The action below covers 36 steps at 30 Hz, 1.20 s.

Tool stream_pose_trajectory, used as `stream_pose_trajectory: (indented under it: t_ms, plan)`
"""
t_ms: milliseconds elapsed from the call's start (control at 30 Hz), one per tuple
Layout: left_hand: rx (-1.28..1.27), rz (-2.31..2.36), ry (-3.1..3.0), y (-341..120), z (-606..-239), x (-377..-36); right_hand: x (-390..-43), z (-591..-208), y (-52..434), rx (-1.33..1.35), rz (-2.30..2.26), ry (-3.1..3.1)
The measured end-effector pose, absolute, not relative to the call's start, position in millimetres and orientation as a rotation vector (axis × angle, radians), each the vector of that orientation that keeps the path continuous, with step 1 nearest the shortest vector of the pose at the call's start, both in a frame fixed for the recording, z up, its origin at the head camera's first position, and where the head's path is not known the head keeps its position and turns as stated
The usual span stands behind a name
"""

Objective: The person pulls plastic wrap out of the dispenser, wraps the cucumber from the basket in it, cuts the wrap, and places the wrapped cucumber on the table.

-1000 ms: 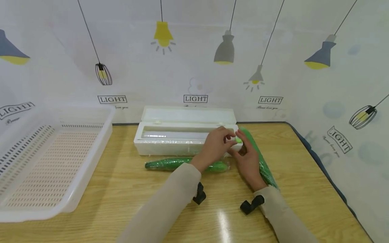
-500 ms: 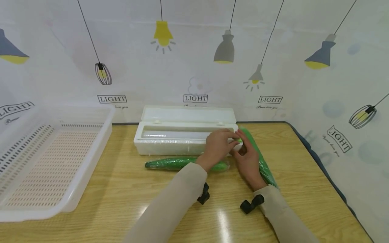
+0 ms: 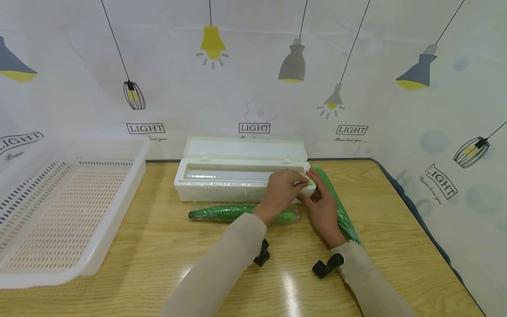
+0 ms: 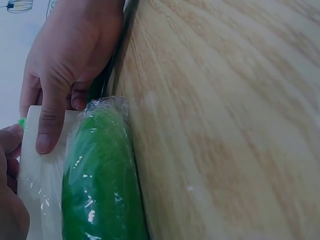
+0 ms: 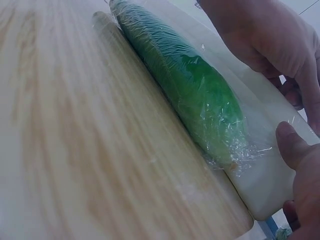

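A white cling film dispenser (image 3: 222, 192) lies along the back of the table with its lid raised and a film roll inside. At its right end, my left hand (image 3: 279, 192) pinches a small green slider (image 3: 310, 182). My right hand (image 3: 325, 212) grips that same end, its thumb (image 4: 50, 122) pressed on the front face in the left wrist view. Just in front of the dispenser is a film-wrapped cucumber (image 3: 222, 213), partly hidden behind my left wrist. A second wrapped cucumber (image 3: 345, 220) slants beyond my right hand, partly covered by it.
On the left stands a large white perforated basket (image 3: 115, 220). A printed wall covering (image 3: 253, 66) rises directly behind the wooden table (image 3: 158, 255) and along its right side. Black camera mounts (image 3: 328, 266) sit at both wrists.
My left hand has shifted slightly right, then a little back, with its fingers now drawn together at the green slider. My right hand, the dispenser and both cucumbers have stayed put.
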<state>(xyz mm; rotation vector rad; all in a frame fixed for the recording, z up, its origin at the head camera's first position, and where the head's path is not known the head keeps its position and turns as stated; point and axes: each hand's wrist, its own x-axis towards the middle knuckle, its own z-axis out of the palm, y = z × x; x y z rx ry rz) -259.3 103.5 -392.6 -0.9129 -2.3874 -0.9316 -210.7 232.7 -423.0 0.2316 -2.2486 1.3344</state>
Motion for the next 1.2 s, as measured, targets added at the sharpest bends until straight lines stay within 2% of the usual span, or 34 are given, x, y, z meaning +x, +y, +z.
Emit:
stream_pose_trajectory:
  t_ms: [233, 567, 1200]
  plan:
    - [-0.982, -1.048, -2.314, 102, -394, -261, -228, -451, 247, 0.256, 1.308, -2.222]
    - [-1.071, -1.094, -2.248, 101, -398, -264, -227, -452, 248, 0.277, 1.244, -2.232]
    - [-1.002, -0.922, -2.257, 101, -401, -257, -228, -452, 248, 0.25, 1.282, -2.23]
